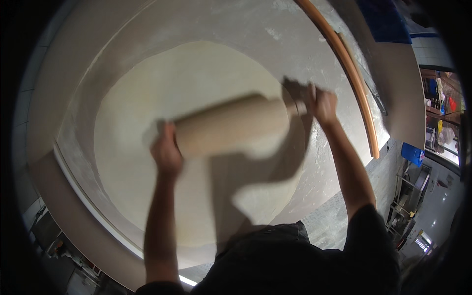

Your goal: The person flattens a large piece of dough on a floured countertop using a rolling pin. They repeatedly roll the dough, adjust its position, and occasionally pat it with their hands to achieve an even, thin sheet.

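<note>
A large round sheet of rolled dough point(147, 84) lies flat on a floured work table point(250, 22). Across its middle is a thick wooden rolling pin point(232, 127), blurred and tilted up to the right. My left hand point(167, 151) grips the pin's left end; the handle there is hidden. At the other end, my right hand point(323, 105) is closed round the right handle, near the dough's right edge. Shadows of my arms and the pin fall on the dough. Whether the pin touches the dough, I cannot tell.
A long thin wooden rod point(350, 70) lies along the table's right side, with another thin rod beside it. A blue container point(412, 154) and metal racks point(409, 188) stand beyond, at the right. A pale raised edge point(92, 210) borders the table at lower left.
</note>
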`<state>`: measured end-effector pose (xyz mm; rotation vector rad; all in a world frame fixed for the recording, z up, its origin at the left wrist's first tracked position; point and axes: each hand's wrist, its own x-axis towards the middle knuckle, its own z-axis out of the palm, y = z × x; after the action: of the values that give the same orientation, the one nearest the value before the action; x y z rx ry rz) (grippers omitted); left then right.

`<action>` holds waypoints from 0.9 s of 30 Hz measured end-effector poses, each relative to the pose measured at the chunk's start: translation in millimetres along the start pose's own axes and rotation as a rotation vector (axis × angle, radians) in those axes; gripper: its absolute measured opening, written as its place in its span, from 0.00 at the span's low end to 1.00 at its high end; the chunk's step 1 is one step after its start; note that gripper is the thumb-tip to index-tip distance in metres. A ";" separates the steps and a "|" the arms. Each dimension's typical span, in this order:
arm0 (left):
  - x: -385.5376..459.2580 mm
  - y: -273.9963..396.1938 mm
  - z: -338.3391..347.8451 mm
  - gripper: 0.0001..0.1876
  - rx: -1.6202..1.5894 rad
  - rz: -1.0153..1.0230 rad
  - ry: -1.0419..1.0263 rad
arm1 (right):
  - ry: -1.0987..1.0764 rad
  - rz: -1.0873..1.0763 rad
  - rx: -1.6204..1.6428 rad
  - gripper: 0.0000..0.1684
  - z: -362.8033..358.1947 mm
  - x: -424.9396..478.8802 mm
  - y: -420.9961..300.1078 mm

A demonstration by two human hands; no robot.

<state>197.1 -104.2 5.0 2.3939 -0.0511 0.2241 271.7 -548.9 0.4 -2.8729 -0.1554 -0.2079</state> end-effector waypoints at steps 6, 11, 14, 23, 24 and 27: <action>131.5 -17.7 0.0 0.08 0.347 0.061 0.032 | -0.022 0.032 -0.126 0.34 15.3 141.1 -11.4; -77.6 6.7 4.1 0.06 0.216 0.077 -0.125 | -0.021 -0.093 -0.041 0.21 -6.4 -79.7 17.8; -208.8 48.8 -10.2 0.07 0.257 -0.067 -0.393 | -0.083 0.075 0.162 0.17 -58.4 -218.3 -5.5; -1.0 26.6 30.7 0.06 0.192 0.180 -0.148 | -0.055 0.195 -0.023 0.22 -18.4 -92.8 39.5; 51.1 34.8 32.5 0.07 0.164 0.121 -0.147 | 0.077 0.141 -0.095 0.27 -13.3 -37.3 38.2; 167.2 28.0 38.9 0.10 0.216 0.150 -0.132 | 0.099 0.240 -0.103 0.35 1.6 64.9 47.8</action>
<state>364.6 -146.8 24.8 2.6206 -0.2819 0.1479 341.7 -588.8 -2.7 -2.9411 0.2235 -0.3192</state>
